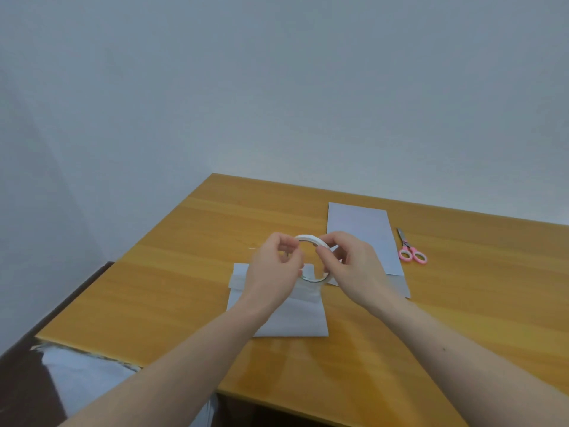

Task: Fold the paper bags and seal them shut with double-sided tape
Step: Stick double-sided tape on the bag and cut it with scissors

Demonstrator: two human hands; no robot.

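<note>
We are holding the roll of double-sided tape [312, 260] up off the bench [172, 272], between both hands and just above the folded paper bag [292, 315]. Our right hand [348, 266] is grasping the ring, fingers curled around its right side. Our left hand [274, 269] is pinching at the roll's left edge, apparently working at the tape's free end, though the frame is too blurred there to show the end itself.

The roll is standing nearly on edge, its open hole facing us. The folded bag is lying flat beneath our hands, its long axis running away from us, the folded-over flap at the far end. A second, unfolded bag [363, 238] is lying flat to the right, also pointing away from us and leaning slightly leftward at its far end. The pink-handled scissors [411, 248] are resting just beside its right edge, blades pointing away.

We are judging the risks from here. The free end may be slipping back onto the roll if our left pinch is too light. A strip pulled out too fast may be curling and sticking to itself or to our fingers. With neither hand on it, the flap may be springing open, so the tape may be landing crooked across the fold.
</note>
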